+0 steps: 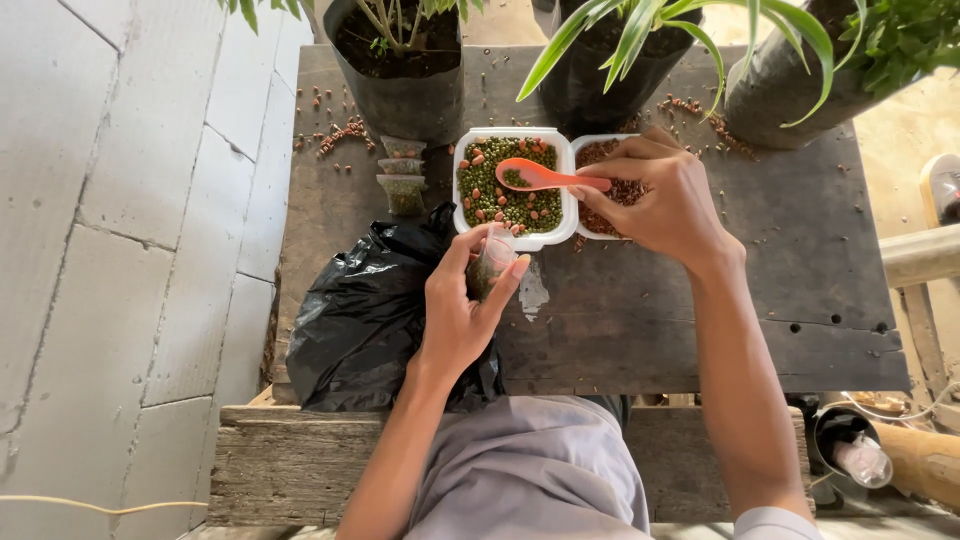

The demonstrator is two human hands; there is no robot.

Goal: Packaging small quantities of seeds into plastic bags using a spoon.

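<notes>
My left hand (460, 310) holds a small clear plastic bag (490, 262) with green beans in it, just below a white tray (461, 150). That tray is filled with green beans and some brown ones. My right hand (665, 205) grips an orange plastic spoon (540, 177) by its handle. The spoon's bowl hovers over the green beans and carries a few of them. A second white tray (590, 142) beside the first holds reddish-brown seeds and is partly covered by my right hand.
A crumpled black plastic bag (370, 310) lies left of my left hand. Three small filled bags (402, 175) are stacked by a black plant pot (400, 70). Two more potted plants (620, 60) stand at the back of the dark wooden table (780, 290). Loose seeds are scattered around.
</notes>
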